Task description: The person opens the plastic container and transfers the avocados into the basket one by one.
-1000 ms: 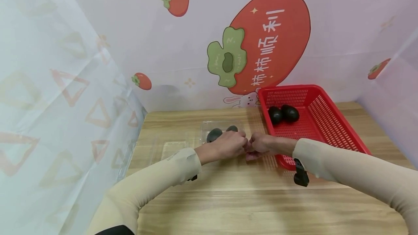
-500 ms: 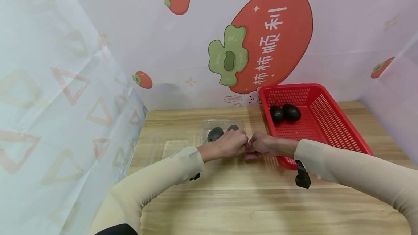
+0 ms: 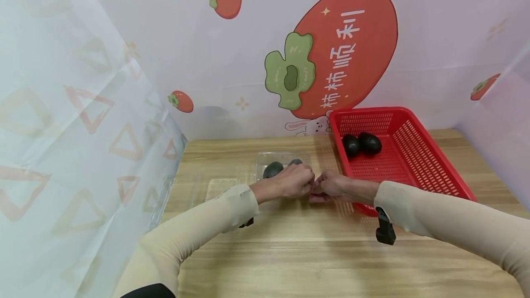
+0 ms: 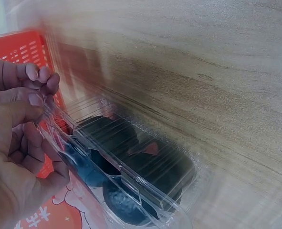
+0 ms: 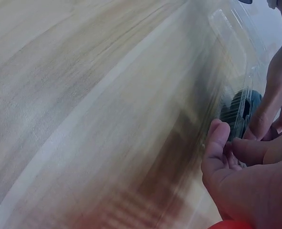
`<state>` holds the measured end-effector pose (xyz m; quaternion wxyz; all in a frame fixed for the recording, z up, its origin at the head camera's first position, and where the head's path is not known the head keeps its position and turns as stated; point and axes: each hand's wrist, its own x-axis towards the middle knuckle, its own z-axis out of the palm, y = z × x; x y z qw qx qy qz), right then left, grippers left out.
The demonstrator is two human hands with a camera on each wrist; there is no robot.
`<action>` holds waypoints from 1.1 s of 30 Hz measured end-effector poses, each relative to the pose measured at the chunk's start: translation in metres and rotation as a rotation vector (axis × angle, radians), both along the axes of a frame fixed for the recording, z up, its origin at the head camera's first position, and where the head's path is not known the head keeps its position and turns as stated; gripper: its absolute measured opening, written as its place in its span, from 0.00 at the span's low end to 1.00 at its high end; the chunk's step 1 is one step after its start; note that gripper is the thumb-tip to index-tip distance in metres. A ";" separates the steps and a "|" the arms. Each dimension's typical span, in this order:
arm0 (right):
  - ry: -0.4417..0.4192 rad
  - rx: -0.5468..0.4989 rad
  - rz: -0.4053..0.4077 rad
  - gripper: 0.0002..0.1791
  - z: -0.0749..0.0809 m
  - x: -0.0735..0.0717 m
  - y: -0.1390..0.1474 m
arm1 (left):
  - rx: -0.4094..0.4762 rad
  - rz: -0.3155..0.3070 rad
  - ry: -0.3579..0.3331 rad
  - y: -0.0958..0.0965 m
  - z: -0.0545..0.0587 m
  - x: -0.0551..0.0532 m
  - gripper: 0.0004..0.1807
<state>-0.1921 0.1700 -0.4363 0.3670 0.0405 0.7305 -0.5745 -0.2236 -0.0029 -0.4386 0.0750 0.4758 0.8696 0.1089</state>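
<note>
A clear plastic clamshell box (image 4: 141, 183) holds several dark avocados (image 4: 107, 136) under its ridged lid. In the head view, two avocados (image 3: 273, 169) show beyond my left hand (image 3: 295, 182), which hides much of the box. My left hand pinches the box's rim at its right end, thumb and fingers close together in the left wrist view. Right beside it, my right hand (image 3: 333, 185) pinches the same rim with curled fingers. The two hands meet at this edge, and in the right wrist view the right hand (image 5: 255, 176) covers part of the box.
A red perforated basket (image 3: 434, 160) stands to the right with two more avocados (image 3: 370, 143) at its back left. Another clear plastic container (image 3: 221, 188) lies left of the box on the wooden table (image 3: 269, 261). A printed wall sheet (image 3: 232, 63) stands behind.
Both hands stay at the box's rim. The right hand and forearm have shifted slightly lower in the head view; the avocados and basket keep their places.
</note>
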 end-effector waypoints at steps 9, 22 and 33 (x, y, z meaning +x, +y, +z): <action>-0.067 -0.012 -0.038 0.10 0.001 -0.001 -0.001 | 0.008 -0.015 -0.009 -0.002 -0.001 0.000 0.07; -0.097 -0.003 -0.061 0.11 0.002 0.000 0.000 | 0.042 0.020 0.025 -0.003 0.005 0.004 0.05; -0.071 -0.003 -0.023 0.13 0.002 0.001 0.002 | 0.049 0.091 0.073 -0.008 0.003 0.011 0.07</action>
